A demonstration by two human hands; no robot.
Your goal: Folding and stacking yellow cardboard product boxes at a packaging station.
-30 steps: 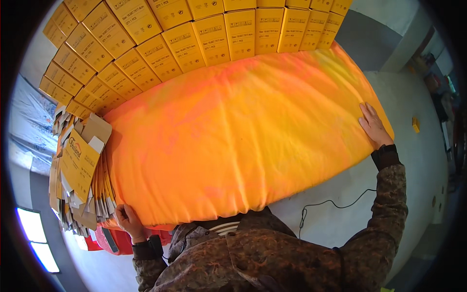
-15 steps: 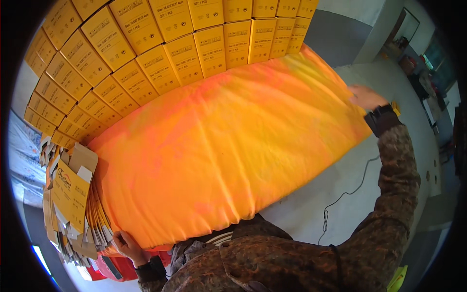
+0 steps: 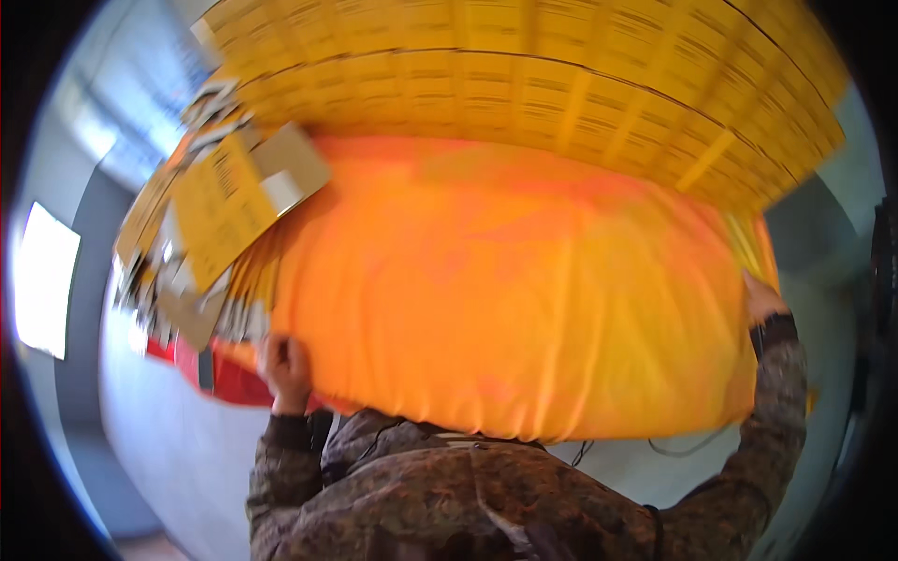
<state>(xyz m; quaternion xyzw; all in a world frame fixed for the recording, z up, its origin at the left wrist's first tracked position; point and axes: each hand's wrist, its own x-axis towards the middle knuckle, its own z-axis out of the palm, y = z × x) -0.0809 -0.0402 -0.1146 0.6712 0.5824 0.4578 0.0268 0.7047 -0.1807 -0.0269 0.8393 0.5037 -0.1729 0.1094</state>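
Note:
A bright orange cloth (image 3: pixel 505 290) with yellowish patches lies spread over a table, its folds running toward my body. My left hand (image 3: pixel 285 366) is closed at the cloth's near left edge, fingers curled on the fabric, just beside a pile of flattened yellow cartons (image 3: pixel 229 210). At the far right, my right hand (image 3: pixel 762 297) touches the cloth's right edge. Its fingers are blurred and partly hidden, so their grip does not show.
A wall of stacked yellow boxes (image 3: pixel 496 89) lines the table's back. Something red (image 3: pixel 238 379) sits below the cartons at the left. A dark cable (image 3: pixel 687 451) lies on the floor past the near edge.
My view has swung left, shifting the boxes and cartons rightward in the picture. My right hand has stayed by the cloth's right side; my left remains at the near left edge.

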